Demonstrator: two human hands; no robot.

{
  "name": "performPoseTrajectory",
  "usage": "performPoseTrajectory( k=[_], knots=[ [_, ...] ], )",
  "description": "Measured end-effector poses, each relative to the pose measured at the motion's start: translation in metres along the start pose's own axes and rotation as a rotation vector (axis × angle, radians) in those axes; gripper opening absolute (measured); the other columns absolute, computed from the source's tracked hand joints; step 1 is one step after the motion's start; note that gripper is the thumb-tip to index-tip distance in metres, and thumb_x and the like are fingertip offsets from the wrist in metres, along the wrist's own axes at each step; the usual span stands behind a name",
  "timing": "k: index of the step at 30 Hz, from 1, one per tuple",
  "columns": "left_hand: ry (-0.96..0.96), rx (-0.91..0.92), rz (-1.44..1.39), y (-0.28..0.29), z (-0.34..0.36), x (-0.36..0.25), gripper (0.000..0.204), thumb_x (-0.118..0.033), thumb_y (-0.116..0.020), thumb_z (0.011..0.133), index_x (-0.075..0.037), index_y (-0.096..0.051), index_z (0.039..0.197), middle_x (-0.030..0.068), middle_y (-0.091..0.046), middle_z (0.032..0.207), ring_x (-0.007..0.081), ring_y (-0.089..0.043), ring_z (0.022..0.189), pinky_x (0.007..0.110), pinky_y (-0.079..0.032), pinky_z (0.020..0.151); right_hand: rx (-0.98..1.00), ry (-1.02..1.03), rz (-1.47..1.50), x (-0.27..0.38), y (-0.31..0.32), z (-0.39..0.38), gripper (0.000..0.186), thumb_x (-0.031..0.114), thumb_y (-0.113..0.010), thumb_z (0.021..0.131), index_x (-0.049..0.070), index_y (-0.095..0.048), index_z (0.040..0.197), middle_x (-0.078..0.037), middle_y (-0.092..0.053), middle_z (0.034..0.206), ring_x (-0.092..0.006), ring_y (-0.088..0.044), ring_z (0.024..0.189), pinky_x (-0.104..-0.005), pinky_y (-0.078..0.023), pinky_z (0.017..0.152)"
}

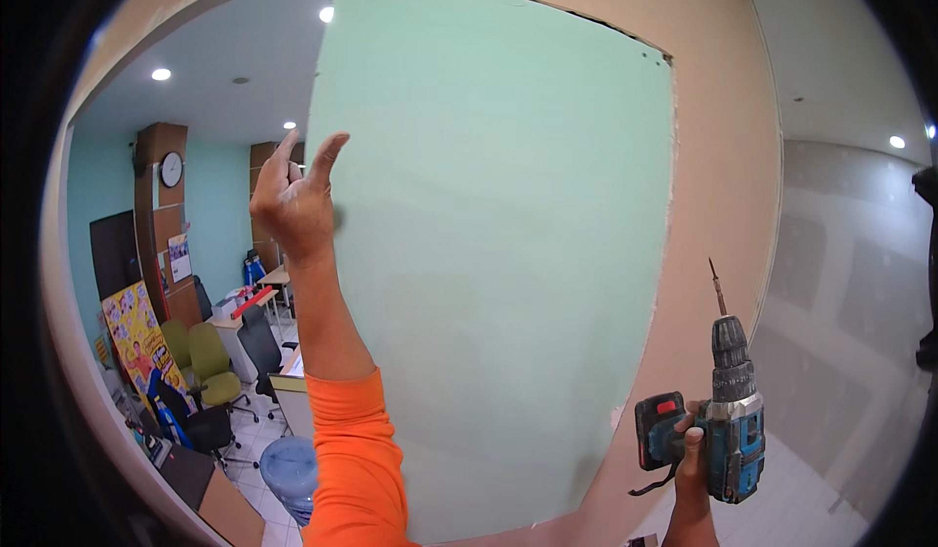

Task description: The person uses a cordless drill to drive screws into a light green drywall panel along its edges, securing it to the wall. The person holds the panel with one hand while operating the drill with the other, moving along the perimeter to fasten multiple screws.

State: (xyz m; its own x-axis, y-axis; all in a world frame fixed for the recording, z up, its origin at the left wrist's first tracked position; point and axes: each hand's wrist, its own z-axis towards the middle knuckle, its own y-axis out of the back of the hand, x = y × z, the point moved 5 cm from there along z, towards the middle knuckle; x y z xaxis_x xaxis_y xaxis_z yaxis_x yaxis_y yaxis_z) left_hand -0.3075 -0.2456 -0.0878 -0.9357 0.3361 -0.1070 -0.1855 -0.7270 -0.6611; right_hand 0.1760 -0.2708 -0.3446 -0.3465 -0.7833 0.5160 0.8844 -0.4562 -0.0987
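Observation:
My left hand is raised at the left edge of a pale green wall board. Its thumb and forefinger stick up, spread apart, while the other fingers look curled and partly hidden. I see nothing held between them. An orange sleeve covers that arm up to mid-forearm. At the lower right, my right hand is wrapped round the grip of a teal and black cordless drill. A long, thin bit points upward from its chuck, apart from the board. The battery pack faces left.
Beige wall surrounds the board, with a dark gap along its top edge. Left, an opening shows an office with a green chair, a black chair, a blue translucent water bottle and a wall clock. Grey wall stands right.

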Motion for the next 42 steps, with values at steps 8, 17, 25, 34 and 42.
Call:
performPoseTrajectory(
  k=[8, 17, 25, 34, 42],
  knots=[
    [0.529, 0.622, 0.052, -0.011, -0.010, 0.020, 0.102, -0.075, -0.083, 0.060, 0.008, -0.071, 0.117, 0.0098, -0.069, 0.071, 0.0190, -0.068, 0.069, 0.036, -0.056, 0.073, 0.063, 0.033, 0.065, 0.003, -0.002, 0.010, 0.052, 0.049, -0.067, 0.096, 0.003, -0.059, 0.119, -0.006, -0.061, 0.099, -0.0156, -0.057, 0.089, -0.0344, -0.048, 0.081],
    [0.543, 1.198, -0.230, -0.038, -0.020, 0.056, 0.080, -0.079, -0.075, 0.067, 0.000, -0.072, 0.083, 0.0057, -0.059, 0.062, 0.0125, -0.054, 0.048, 0.027, -0.041, 0.044, 0.008, 0.172, 0.077, 0.021, -0.017, 0.027, 0.062, 0.054, -0.068, 0.093, 0.001, -0.057, 0.122, -0.010, -0.066, 0.099, -0.0142, -0.060, 0.078, -0.0318, -0.049, 0.071],
    [0.483, 1.283, -0.276, -0.036, -0.033, 0.069, 0.095, -0.087, -0.072, 0.058, 0.003, -0.076, 0.089, 0.0170, -0.068, 0.082, 0.0255, -0.067, 0.074, 0.039, -0.053, 0.066, 0.026, 0.246, 0.271, 0.068, -0.046, 0.097, 0.055, 0.052, -0.063, 0.098, -0.001, -0.061, 0.113, -0.008, -0.065, 0.084, -0.0134, -0.061, 0.064, -0.0269, -0.050, 0.055],
    [0.547, 1.331, -0.459, -0.024, -0.043, 0.074, 0.100, -0.076, -0.079, 0.053, 0.007, -0.075, 0.107, 0.0269, -0.071, 0.107, 0.0378, -0.069, 0.104, 0.044, -0.054, 0.091, 0.109, 0.204, 0.265, 0.161, -0.105, 0.168, 0.060, 0.045, -0.058, 0.102, 0.001, -0.049, 0.142, -0.010, -0.065, 0.093, -0.0113, -0.058, 0.062, -0.0268, -0.050, 0.055],
    [0.476, 1.213, -0.526, -0.031, -0.047, 0.083, 0.089, -0.072, -0.078, 0.062, 0.010, -0.074, 0.097, 0.0224, -0.070, 0.093, 0.0331, -0.069, 0.090, 0.042, -0.054, 0.081, 0.220, 0.342, 0.124, 0.246, -0.151, 0.210, 0.048, 0.049, -0.063, 0.099, 0.001, -0.065, 0.105, -0.005, -0.065, 0.082, -0.0082, -0.058, 0.059, -0.0230, -0.047, 0.053]
  ],
)
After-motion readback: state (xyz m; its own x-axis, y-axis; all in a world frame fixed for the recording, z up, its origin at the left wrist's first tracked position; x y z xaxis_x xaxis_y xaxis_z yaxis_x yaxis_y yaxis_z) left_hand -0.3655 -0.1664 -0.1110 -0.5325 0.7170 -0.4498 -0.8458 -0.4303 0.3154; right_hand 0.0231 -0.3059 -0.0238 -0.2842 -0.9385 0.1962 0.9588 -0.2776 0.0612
